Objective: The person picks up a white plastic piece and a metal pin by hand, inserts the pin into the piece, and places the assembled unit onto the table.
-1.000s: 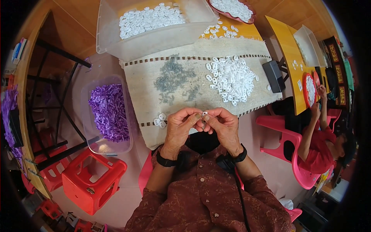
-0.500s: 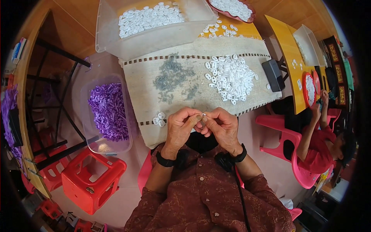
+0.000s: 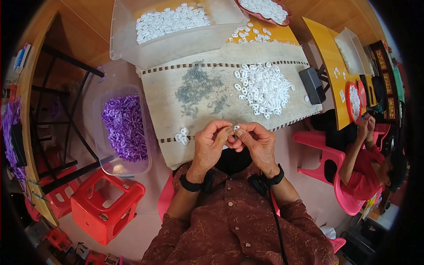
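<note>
My left hand and my right hand meet at the near edge of the cloth-covered table, fingertips pinched close together. A small white plastic piece shows at the tips of my right thumb and forefinger. My left thumb and forefinger are closed too; what lies between them is too small to make out. Beyond my hands spreads a heap of small grey rod-shaped pieces. To its right is a pile of white oval pieces with two holes. Several white pieces sit apart, left of my left hand.
A clear bin of white pieces stands at the back, beside a dark red bowl. A black box is at the right edge. Lower left are a tub of purple strips and a red stool. A co-worker sits at right.
My hands have drawn slightly apart, and more of the white piece shows at my right fingertips. The co-worker's hands at right have come lower.
</note>
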A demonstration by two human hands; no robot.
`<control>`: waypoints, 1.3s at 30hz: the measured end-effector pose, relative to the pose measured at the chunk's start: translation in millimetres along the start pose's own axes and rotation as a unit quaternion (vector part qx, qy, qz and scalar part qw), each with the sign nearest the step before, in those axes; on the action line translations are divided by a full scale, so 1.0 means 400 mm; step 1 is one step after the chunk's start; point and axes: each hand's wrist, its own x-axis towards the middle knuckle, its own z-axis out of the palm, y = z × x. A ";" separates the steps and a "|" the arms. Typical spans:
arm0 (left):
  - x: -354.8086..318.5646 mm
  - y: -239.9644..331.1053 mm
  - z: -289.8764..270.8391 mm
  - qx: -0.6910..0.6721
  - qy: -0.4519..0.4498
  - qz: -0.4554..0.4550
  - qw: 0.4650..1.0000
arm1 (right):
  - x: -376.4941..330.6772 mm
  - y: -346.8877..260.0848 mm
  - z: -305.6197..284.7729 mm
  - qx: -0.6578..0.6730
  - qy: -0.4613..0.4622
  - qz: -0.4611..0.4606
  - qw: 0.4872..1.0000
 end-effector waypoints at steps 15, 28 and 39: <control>-0.005 0.002 0.022 0.116 0.056 0.060 0.990 | -0.003 0.011 0.004 0.016 -0.003 -0.004 1.000; -0.013 -0.031 0.028 0.140 0.074 0.096 0.983 | -0.001 0.019 0.011 -0.006 -0.001 -0.018 1.000; -0.012 -0.010 0.038 0.110 0.063 0.073 0.989 | 0.002 -0.017 -0.009 -0.006 -0.001 0.037 0.999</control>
